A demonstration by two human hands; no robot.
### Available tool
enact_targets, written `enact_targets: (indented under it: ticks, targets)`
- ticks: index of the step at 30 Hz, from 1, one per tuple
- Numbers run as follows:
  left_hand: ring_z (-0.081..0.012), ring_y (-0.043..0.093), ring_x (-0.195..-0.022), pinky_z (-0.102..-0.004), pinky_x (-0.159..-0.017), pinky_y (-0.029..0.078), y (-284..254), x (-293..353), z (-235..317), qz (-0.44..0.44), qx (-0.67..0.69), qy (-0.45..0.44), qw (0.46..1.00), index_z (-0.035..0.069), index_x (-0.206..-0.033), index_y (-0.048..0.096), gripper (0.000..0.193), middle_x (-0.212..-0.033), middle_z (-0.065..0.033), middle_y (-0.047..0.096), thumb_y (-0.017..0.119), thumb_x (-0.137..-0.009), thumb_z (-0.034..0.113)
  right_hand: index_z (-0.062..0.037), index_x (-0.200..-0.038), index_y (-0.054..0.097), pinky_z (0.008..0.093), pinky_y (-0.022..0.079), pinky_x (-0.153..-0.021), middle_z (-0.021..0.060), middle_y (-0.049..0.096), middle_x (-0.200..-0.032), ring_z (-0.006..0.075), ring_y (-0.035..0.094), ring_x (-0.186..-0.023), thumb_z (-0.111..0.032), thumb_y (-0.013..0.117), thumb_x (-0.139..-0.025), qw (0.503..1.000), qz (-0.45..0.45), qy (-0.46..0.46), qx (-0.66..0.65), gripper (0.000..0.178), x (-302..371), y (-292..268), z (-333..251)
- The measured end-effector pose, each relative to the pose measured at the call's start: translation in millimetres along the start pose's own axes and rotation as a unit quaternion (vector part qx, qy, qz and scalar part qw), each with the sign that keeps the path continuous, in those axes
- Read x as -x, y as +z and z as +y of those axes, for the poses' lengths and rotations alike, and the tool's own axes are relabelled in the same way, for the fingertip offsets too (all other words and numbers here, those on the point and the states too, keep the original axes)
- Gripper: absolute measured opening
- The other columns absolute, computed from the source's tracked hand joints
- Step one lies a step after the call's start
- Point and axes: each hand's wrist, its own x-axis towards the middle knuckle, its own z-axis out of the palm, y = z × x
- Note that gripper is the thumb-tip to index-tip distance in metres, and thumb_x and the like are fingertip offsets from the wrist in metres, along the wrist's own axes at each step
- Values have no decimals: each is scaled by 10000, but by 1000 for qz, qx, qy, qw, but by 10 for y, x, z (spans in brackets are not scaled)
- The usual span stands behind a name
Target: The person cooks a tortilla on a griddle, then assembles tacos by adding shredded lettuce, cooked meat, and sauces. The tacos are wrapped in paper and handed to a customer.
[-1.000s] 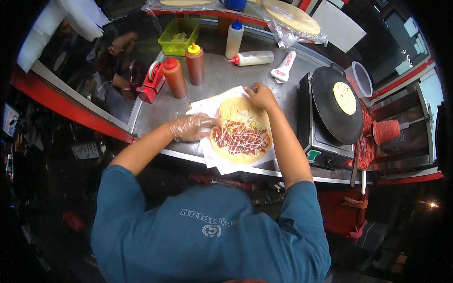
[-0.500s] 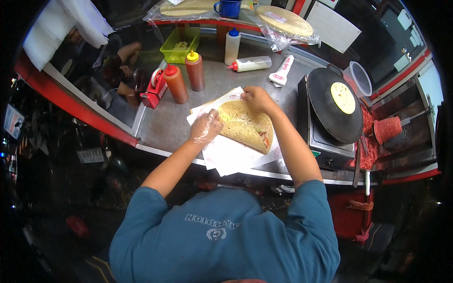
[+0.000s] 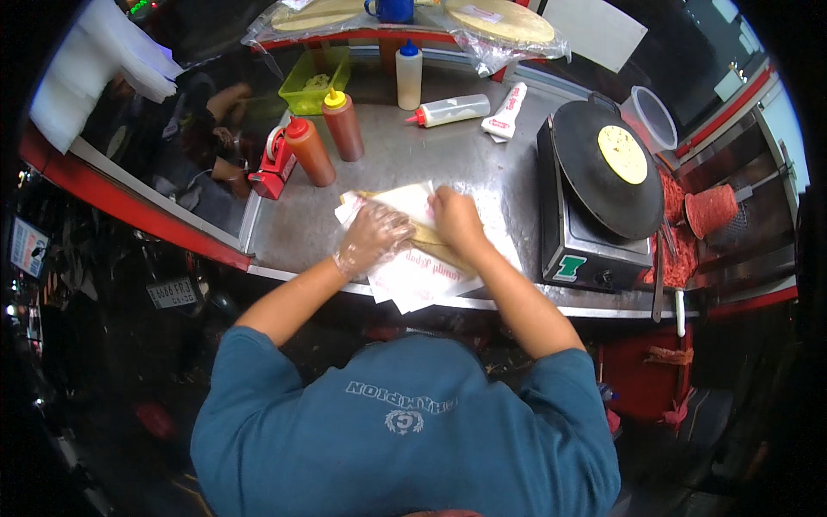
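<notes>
Folded flatbread (image 3: 442, 252) lies mid-frame on white paper (image 3: 398, 289), gloved left hand (image 3: 376, 236) curled over its left end, grip unclear, right hand (image 3: 457, 221) bunched closed on the paper's upper edge.

Left hand (image 3: 374, 236) clear-gloved, palm down, fingers (image 3: 400, 226) bent, slightly blurred. Right hand (image 3: 457, 215) bare, curled fist-like, thumb side toward the left. Left forearm (image 3: 291, 303) slants far-right, right forearm (image 3: 524, 300) far-left; hands near each other, apart.
</notes>
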Motion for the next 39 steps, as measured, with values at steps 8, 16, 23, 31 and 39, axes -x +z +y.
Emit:
enact_targets:
  ticks: [8, 16, 23, 31, 39]
  targets:
    - [-386, 531, -1320, -502, -1127, 394, -112, -514, -115, -203, 100, 83, 970, 56, -1091, 716, 500, -1394, -197, 596, 775, -845, 487, -14, -947, 674, 512, 523, -763, 207, 701, -843, 408, 691, -847, -203, 675, -969, 992, 79, -36, -95, 190, -40, -298, -298]
    - [-387, 476, -1363, -512, -1135, 384, 186, 36, -134, -235, 110, 38, 965, 97, -1410, 584, 665, -1460, -199, 525, 746, -872, 453, -41, -962, 682, 523, 501, -794, 180, 659, -859, 415, 624, -857, -171, 660, -922, 974, 79, -210, -27, 138, 429, -12, -400]
    - [-377, 505, -1371, -521, -1124, 380, 125, 248, -273, -177, 180, 159, 954, 227, -1405, 601, 565, -1491, -200, 519, 730, -863, 319, -75, -993, 701, 399, 440, -867, 65, 663, -935, 247, 590, -994, -157, 753, -787, 926, -84, -350, 111, 228, 1273, 309, -491]
    - [-337, 613, -1209, -466, -1046, 468, -91, 318, -340, -280, 196, 107, 934, 158, -1357, 651, 420, -1272, -108, 674, 615, -939, 184, -65, -929, 680, 416, 418, -813, 58, 653, -869, 270, 589, -900, -121, 752, -779, 968, -1, -232, 91, 175, 1155, 226, -592]
    - [-422, 560, -1287, -519, -1121, 431, -341, 310, -469, -273, 301, 108, 907, 105, -1411, 617, 561, -1350, -215, 632, 710, -939, 394, -96, -976, 732, 427, 393, -911, 29, 652, -907, 248, 580, -957, -203, 773, -817, 959, -45, -253, 118, 195, 1250, 268, -646]
